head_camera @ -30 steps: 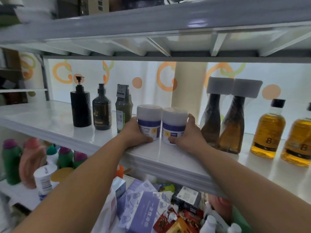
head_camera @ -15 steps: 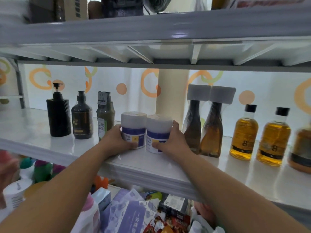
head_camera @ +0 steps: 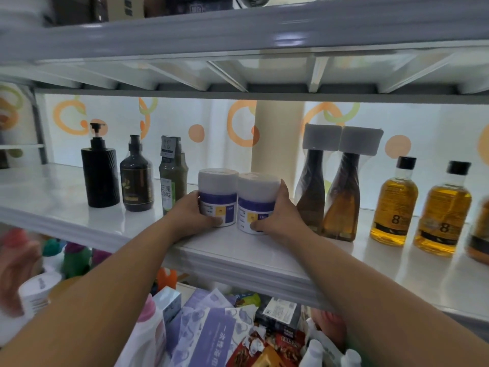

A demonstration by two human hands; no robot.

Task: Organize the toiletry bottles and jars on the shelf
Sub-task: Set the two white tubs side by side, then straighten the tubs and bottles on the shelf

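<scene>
Two white jars with purple labels stand side by side on the white shelf (head_camera: 238, 255). My left hand (head_camera: 190, 213) grips the left jar (head_camera: 217, 192) from its left side. My right hand (head_camera: 280, 215) grips the right jar (head_camera: 256, 197) from its right side. The jars touch or nearly touch each other. To their left stand a black pump bottle (head_camera: 100, 176), a dark brown bottle (head_camera: 136, 181) and a green bottle (head_camera: 172, 176). To their right stand two wrapped brown bottles (head_camera: 341, 200) and amber bottles (head_camera: 394, 205) with black caps.
A grey upper shelf (head_camera: 238, 30) carries boxes overhead. Below the shelf lie purple packets (head_camera: 209, 332), snack packs and small white bottles. At lower left stand coloured bottles (head_camera: 74, 260), and another person's blurred hand (head_camera: 13, 274) holds a white jar (head_camera: 37, 290).
Both hands keep hold of the two jars; my fingers have shifted slightly on them. The view has moved a little, showing more bottles on the right.
</scene>
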